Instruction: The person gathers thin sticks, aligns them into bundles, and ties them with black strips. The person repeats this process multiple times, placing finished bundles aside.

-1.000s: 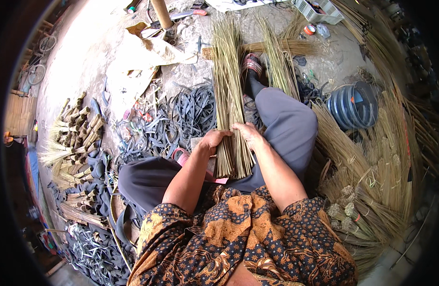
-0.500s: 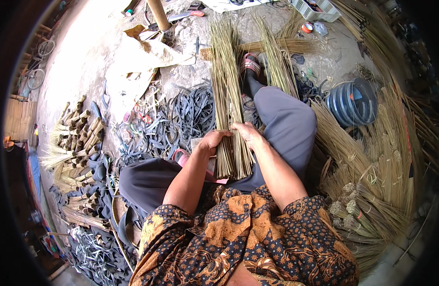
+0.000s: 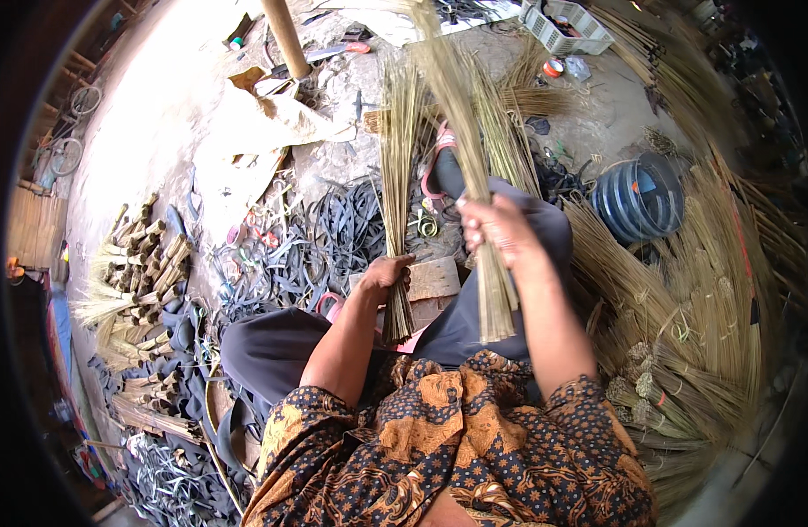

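My left hand (image 3: 390,274) is closed round a bundle of thin dry palm-rib sticks (image 3: 397,189), gripped near its thick cut ends. Raised above my bent knee, my right hand (image 3: 501,233) grips a second bundle of sticks (image 3: 459,110), tilted with its thin tips up and away. That bundle is slightly blurred by motion. Its cut ends hang below the fist. A wooden block (image 3: 435,279) shows between the two bundles, near my lap. Beyond my foot lies another loose bundle of sticks (image 3: 509,132), with one more lying crosswise behind it.
Black rubber strips (image 3: 338,228) are heaped left of my hands. Short tied bundles (image 3: 145,255) pile up farther left. A blue ribbed plastic container (image 3: 637,200) and long stick bundles (image 3: 703,290) lie on the right. At the back are a white crate (image 3: 566,31) and a wooden post (image 3: 285,39).
The sticks held side by side in both hands are now two separate bundles. My right hand has lifted its bundle up and right, uncovering the wooden block.
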### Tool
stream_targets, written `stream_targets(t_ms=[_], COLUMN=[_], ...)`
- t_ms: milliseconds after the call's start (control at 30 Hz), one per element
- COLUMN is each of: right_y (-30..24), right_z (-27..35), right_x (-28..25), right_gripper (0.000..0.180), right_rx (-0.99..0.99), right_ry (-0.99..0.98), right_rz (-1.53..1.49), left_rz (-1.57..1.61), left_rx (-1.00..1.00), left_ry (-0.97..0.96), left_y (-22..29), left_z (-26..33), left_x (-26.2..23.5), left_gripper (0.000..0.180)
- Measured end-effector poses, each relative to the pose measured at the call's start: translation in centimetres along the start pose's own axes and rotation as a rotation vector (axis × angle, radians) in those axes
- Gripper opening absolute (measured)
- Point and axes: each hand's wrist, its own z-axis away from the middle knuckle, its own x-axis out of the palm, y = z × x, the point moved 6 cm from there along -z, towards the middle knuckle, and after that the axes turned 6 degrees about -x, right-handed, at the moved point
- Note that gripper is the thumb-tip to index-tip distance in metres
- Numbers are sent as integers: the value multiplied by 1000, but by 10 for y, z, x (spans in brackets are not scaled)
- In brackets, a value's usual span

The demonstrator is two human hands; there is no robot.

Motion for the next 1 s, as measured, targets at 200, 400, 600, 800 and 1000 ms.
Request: stream_targets(t_ms=[200,400,600,800,1000], right_y=[-132,-61,97,33,-86], right_z=[73,96,114,121,71], right_x=[-81,-232,-316,-246,-65], right_gripper=[23,33,40,77,93], right_rx=[-298,-181,325,221,-493], right_ry=[333,697,699,701,312], right_rz=[526,1024,1381,1565,305], left_rz=[-6,27,7,-301,-382], left_rx=[115,311,551,660,641], left_ry=[-55,-123,-129,20,-302], left_y=[13,68,116,122,111], left_z=[6,71,152,189,185], left_x=[12,32,40,42,98], left_gripper=[24,20,28,25,19])
